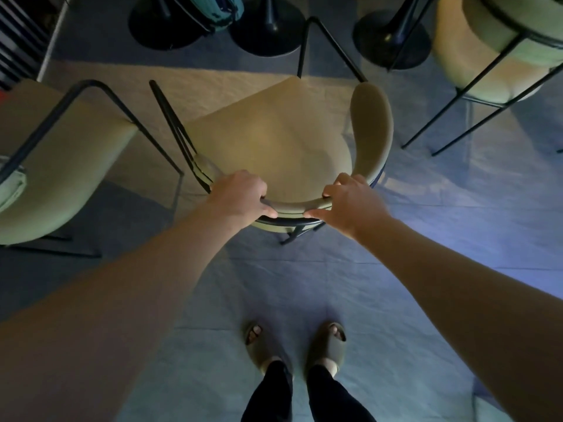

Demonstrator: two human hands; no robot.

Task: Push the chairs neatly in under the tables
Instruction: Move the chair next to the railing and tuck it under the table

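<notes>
A beige cushioned chair (274, 141) with a curved padded backrest and thin black metal legs stands right in front of me, its seat pointing away. My left hand (240, 193) grips the left part of the backrest, fingers curled over its top and thumb below. My right hand (350, 202) grips the right part of the same backrest in the same way. No tabletop shows; only black round table bases (265, 28) stand on the floor beyond the chair.
A second beige chair (61, 166) stands close on the left and a third (493, 56) at the upper right. Another black base (393, 41) sits right of centre. A teal bag (216, 7) hangs at the top. My sandalled feet (295, 345) stand on grey floor.
</notes>
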